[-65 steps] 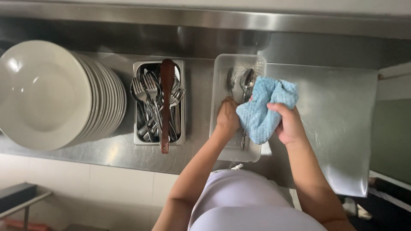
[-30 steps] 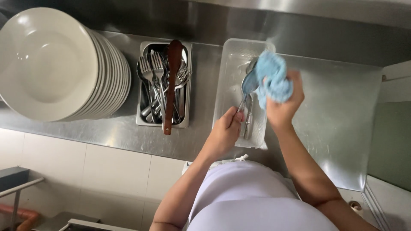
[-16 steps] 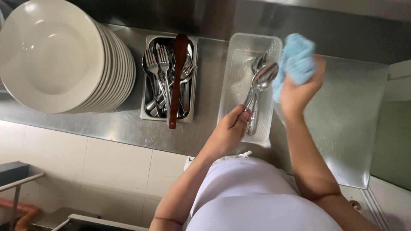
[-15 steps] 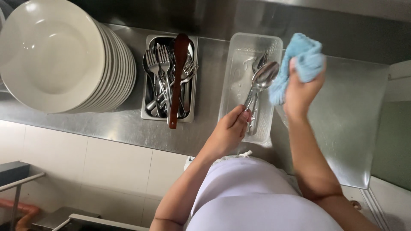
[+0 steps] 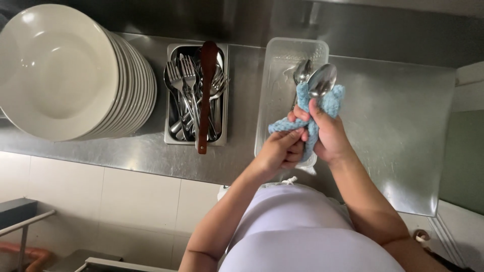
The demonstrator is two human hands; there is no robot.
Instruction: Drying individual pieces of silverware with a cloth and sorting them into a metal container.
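My right hand grips a blue cloth wrapped around the handles of a few metal spoons, whose bowls stick out above the cloth. My left hand closes on the lower end of the same cloth and the spoon handles. Both hands hover over the near half of a clear plastic tray on the steel counter.
A metal tub left of the tray holds several forks and a wooden spatula. A tall stack of white plates lies on its side at far left. The counter's front edge drops to white tiles.
My right hand came down from the raised position with the cloth and wrapped it around the spoons. My left hand lifted the spoons and now holds the cloth's lower end.
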